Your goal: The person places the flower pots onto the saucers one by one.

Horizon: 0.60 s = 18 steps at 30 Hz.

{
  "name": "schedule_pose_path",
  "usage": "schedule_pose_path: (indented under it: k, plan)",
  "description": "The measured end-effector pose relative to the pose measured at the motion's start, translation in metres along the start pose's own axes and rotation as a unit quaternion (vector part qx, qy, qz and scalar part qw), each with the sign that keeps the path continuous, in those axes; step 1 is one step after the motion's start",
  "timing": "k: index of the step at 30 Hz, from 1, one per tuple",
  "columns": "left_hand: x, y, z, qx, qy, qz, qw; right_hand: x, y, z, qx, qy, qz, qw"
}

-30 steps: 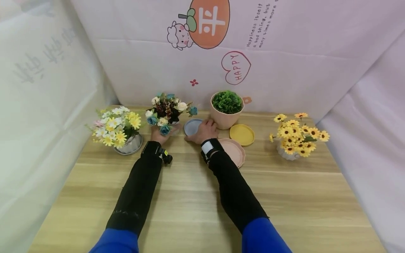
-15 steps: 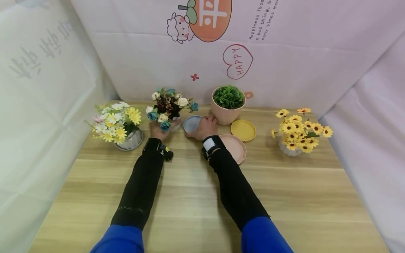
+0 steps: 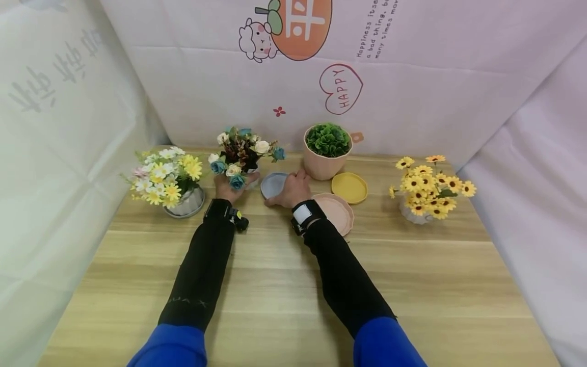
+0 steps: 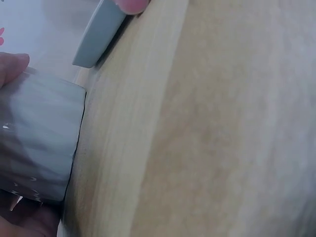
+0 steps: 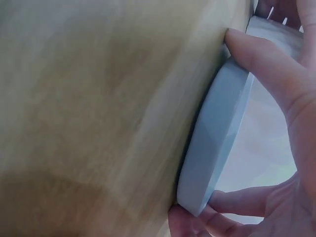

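Observation:
My left hand (image 3: 228, 186) grips the grey-white pot (image 4: 39, 143) of a bouquet of blue and cream roses (image 3: 241, 152) at the back of the wooden table (image 3: 284, 285). Just right of it, my right hand (image 3: 290, 189) pinches the rim of a blue-grey saucer (image 3: 272, 184) between thumb and fingers. The right wrist view shows the saucer (image 5: 217, 148) edge-on against the table, with the thumb (image 5: 259, 57) on its rim. In the left wrist view the saucer (image 4: 98, 32) lies a short way beyond the pot.
A pink pot with a green plant (image 3: 326, 151) stands right of my right hand. A yellow saucer (image 3: 349, 187) and a pink saucer (image 3: 338, 212) lie near it. A daisy pot (image 3: 171, 182) stands far left, a sunflower pot (image 3: 428, 192) far right. Fabric walls close three sides.
My right hand has slid the blue-grey saucer a little to the left, closer to the rose pot. The left hand has kept its grip on the pot.

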State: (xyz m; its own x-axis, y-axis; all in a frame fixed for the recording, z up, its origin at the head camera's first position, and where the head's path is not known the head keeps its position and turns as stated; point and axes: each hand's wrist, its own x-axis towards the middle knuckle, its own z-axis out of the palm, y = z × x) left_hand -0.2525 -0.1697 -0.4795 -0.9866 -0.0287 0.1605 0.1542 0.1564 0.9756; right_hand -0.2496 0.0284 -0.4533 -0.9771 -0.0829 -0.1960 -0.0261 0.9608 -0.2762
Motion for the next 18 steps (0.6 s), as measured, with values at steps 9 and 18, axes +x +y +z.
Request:
schedule_pose_path:
  k: [9, 18]
  plan:
    - [0.0, -0.001, 0.0, 0.135, 0.068, 0.045, 0.9876, -0.012, -0.001, 0.004, 0.031, 0.002, -0.015, 0.999]
    - [0.003, 0.0, 0.0, 0.133, 0.058, 0.033, 0.9888, -0.034, -0.002, 0.005, 0.037, -0.001, -0.041, 0.998]
